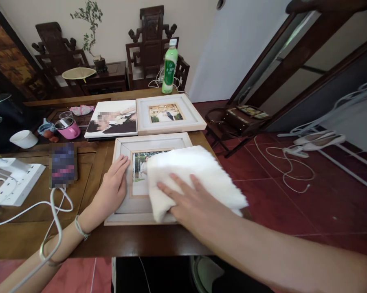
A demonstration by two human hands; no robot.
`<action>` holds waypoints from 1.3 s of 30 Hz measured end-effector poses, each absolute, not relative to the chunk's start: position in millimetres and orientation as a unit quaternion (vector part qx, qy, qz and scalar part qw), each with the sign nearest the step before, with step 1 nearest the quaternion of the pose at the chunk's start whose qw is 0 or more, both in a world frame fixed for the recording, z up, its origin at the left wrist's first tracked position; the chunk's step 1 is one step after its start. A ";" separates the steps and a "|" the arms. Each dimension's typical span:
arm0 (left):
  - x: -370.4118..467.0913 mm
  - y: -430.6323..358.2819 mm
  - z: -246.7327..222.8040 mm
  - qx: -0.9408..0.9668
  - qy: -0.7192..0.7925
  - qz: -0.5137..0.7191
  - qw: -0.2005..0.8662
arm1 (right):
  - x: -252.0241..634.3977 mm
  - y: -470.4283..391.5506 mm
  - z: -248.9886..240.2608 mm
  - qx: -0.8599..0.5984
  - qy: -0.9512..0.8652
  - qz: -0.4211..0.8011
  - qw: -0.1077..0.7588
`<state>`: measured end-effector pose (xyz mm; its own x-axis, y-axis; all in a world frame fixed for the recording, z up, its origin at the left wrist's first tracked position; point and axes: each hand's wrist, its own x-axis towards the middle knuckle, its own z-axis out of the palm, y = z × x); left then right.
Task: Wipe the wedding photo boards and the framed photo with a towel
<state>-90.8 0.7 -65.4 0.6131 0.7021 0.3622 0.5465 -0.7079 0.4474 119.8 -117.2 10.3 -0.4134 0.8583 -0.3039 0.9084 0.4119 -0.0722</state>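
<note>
A white-bordered picture frame (125,205) lies flat near the table's front edge, with a photo partly showing inside. My left hand (114,183) rests on its left border, fingers stretched out flat. A fluffy white cloth (198,167) covers the right part of this frame and hangs past its right side. My right hand (186,199) holds the cloth against the frame, fingers spread over the top and thumb near a bunched edge. Behind it lie a second framed photo (142,118) and a photo panel (110,130).
A green-labelled bottle (169,69) stands at the table's back edge. To the left are a pink mug (67,128), a white cup (23,139), a blurred dark object (63,165) and a power strip (15,187). A white cable (56,211) crosses my left forearm.
</note>
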 end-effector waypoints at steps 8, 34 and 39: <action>-90.3 4.0 -58.3 0.884 0.356 0.256 0.163 | 79.5 -111.6 -3.9 0.453 0.886 -0.092 0.026; -94.6 6.2 -65.0 0.884 0.333 0.275 0.182 | 186.2 -61.1 -2.7 0.573 0.814 0.042 0.085; -93.4 6.0 -65.9 0.882 0.339 0.278 0.170 | 153.0 -116.3 -1.6 0.588 0.803 -0.033 0.097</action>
<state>-93.4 6.0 -65.9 0.6153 0.6934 0.3750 0.5046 -0.7119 0.4884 153.0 -116.3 -1.6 -0.2905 0.9368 -0.1949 0.9498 0.3071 0.0604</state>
